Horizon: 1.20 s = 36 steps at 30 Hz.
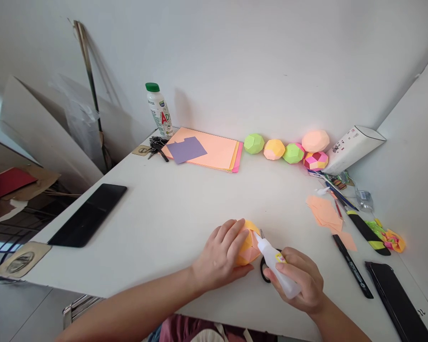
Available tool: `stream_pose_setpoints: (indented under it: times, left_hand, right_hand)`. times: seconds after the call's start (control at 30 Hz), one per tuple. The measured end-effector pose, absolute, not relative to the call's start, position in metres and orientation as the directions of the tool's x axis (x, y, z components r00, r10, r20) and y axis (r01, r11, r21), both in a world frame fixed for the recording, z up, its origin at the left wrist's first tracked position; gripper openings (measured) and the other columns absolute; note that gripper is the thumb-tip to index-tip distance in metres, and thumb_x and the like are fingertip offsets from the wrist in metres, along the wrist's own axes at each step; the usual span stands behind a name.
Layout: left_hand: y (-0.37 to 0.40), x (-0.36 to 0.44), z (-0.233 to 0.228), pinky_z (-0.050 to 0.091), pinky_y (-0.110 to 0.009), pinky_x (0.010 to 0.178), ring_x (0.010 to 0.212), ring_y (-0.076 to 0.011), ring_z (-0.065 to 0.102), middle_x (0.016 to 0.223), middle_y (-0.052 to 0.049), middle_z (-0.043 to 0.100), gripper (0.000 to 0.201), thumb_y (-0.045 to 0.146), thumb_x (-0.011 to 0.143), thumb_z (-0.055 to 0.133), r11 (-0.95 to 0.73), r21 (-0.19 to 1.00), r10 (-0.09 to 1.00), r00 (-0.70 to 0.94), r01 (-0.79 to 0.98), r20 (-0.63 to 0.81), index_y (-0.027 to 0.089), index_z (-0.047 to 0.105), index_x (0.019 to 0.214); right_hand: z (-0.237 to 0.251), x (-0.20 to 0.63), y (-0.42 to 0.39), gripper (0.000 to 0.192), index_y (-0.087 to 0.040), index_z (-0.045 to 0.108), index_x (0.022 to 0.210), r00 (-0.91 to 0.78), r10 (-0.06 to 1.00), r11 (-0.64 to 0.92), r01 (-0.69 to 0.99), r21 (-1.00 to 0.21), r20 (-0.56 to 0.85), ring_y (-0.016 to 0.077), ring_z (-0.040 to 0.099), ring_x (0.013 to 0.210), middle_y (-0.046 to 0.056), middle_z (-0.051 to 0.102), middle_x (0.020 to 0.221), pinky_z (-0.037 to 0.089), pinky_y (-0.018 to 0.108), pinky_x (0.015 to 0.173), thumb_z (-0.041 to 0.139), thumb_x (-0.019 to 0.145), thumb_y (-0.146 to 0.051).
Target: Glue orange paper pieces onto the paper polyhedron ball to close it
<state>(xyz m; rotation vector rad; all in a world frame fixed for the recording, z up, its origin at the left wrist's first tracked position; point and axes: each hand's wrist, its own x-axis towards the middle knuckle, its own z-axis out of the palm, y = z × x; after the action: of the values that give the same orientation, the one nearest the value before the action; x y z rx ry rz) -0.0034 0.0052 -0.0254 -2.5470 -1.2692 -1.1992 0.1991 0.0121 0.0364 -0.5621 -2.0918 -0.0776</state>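
**My corner**

I sit at a white table (171, 213) pushed against a plain white wall (235, 57). Another white surface (410, 156) closes in my right side. To my left, cardboard sheets (39, 128) lean against the wall, more lying on the floor (17, 190). Soft, even light.

left hand (219, 256) cupped, right hand (301, 280) gripping

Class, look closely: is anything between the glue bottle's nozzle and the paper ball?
Nothing visible. The right hand holds the glue bottle with its nozzle right at the paper ball, which the left hand grips from the other side.
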Motion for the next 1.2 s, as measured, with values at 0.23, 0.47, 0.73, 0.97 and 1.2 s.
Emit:
stream_pose_setpoints:
  times: [0.23,0.47,0.73,0.97,1.2]
  left_hand:
    - [0.0055,-0.0038,-0.0216,0.051,-0.050,0.085,0.115,-0.0365,0.053,0.128,-0.025,0.056,0.070,0.037,0.078,0.067,-0.669,0.260,0.646,0.373,0.696,0.666,0.010,0.033,0.132]
    - [0.0061,-0.0035,-0.0231,0.051,-0.051,0.086,0.116,-0.0364,0.053,0.129,-0.025,0.055,0.070,0.038,0.079,0.065,-0.673,0.268,0.649,0.375,0.689,0.662,0.011,0.032,0.133]
    - [0.0059,-0.0040,-0.0232,0.051,-0.051,0.086,0.115,-0.0366,0.053,0.128,-0.025,0.055,0.071,0.037,0.078,0.067,-0.681,0.268,0.641,0.378,0.681,0.668,0.009,0.033,0.133]
    - [0.0059,-0.0045,-0.0224,0.051,-0.050,0.086,0.116,-0.0356,0.053,0.128,-0.025,0.055,0.072,0.039,0.077,0.068,-0.679,0.268,0.643,0.377,0.684,0.667,0.010,0.033,0.133]
    - [0.0058,-0.0034,-0.0247,0.050,-0.050,0.087,0.116,-0.0350,0.054,0.129,-0.024,0.056,0.071,0.040,0.079,0.066,-0.673,0.277,0.650,0.370,0.685,0.664,0.012,0.032,0.134]
  right_hand:
    - [0.0329,0.2004,0.0121,0.024,-0.018,0.055,0.099,-0.475,0.342,0.909,0.387,-0.156,0.811,0.0120,0.043,0.046,-0.004,0.050,0.057,0.047,0.027,0.041,0.062,0.080,-0.005]
    - [0.0358,0.1977,0.0124,0.025,-0.018,0.055,0.097,-0.481,0.323,0.916,0.375,-0.142,0.815,0.0116,0.041,0.044,-0.005,0.051,0.055,0.046,0.027,0.040,0.062,0.079,-0.002]
    - [0.0373,0.1973,0.0125,0.023,-0.018,0.055,0.096,-0.476,0.321,0.918,0.368,-0.146,0.819,0.0110,0.040,0.045,-0.004,0.051,0.057,0.045,0.026,0.041,0.061,0.080,-0.002]
    - [0.0338,0.1991,0.0114,0.027,-0.018,0.056,0.099,-0.474,0.325,0.915,0.377,-0.146,0.818,0.0110,0.040,0.044,-0.004,0.052,0.057,0.044,0.026,0.041,0.061,0.079,-0.001]
    - [0.0323,0.1999,0.0106,0.028,-0.018,0.057,0.100,-0.470,0.338,0.909,0.386,-0.155,0.815,0.0109,0.040,0.043,-0.005,0.051,0.055,0.044,0.026,0.041,0.061,0.078,-0.002]
